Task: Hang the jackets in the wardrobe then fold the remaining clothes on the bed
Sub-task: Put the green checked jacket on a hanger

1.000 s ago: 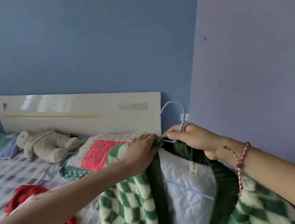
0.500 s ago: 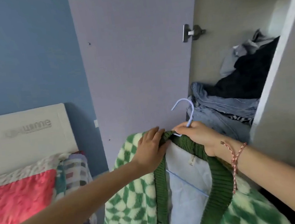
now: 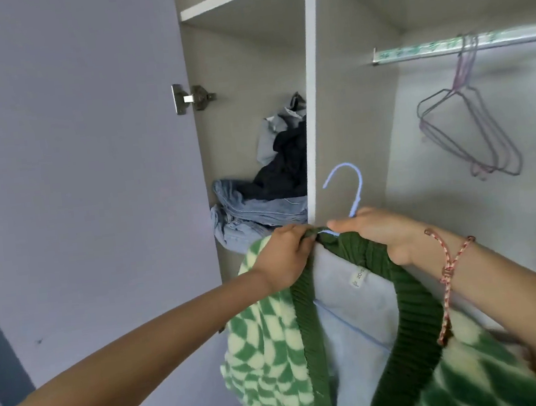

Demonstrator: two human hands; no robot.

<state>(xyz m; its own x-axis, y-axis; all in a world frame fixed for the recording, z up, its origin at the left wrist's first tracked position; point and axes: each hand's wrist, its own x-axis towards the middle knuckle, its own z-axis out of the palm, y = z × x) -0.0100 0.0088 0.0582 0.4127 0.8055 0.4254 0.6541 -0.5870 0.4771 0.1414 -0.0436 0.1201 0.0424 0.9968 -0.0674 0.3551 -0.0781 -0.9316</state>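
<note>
Ahead, a pale lilac wardrobe door [image 3: 71, 158] stood swung open on the left, its metal hinge [image 3: 193, 98] fixed to the beige-grey open wardrobe [image 3: 243, 55]. Behind the door, the left compartment held a rumpled heap of blue denim and dark clothes [image 3: 266, 203] on a shelf. A white upright divider panel [image 3: 311, 97] separated it from the right compartment, where a silvery metal rail [image 3: 462, 45] ran across near the top with a few thin purple-grey wire hangers [image 3: 472, 132] hooked over it. The divider's front edge rose directly behind the hands, just left of the hook of a light blue hanger [image 3: 351, 183]; the rail lay higher and to the right, well apart from that hook. The green-and-cream checked fleece jacket [image 3: 270, 352], with a dark green ribbed collar and pale blue quilted lining, hung in front of the wardrobe, below both hands. The left hand [image 3: 286, 257] gripped the collar's left end, its fingers [image 3: 296, 233] curled tight on the ribbing. The right hand [image 3: 384, 236], a red-and-white braided cord bracelet [image 3: 451, 265] at its wrist, closed its fingers [image 3: 346, 224] over the collar top where the hanger's neck came out, the two hands almost touching.
</note>
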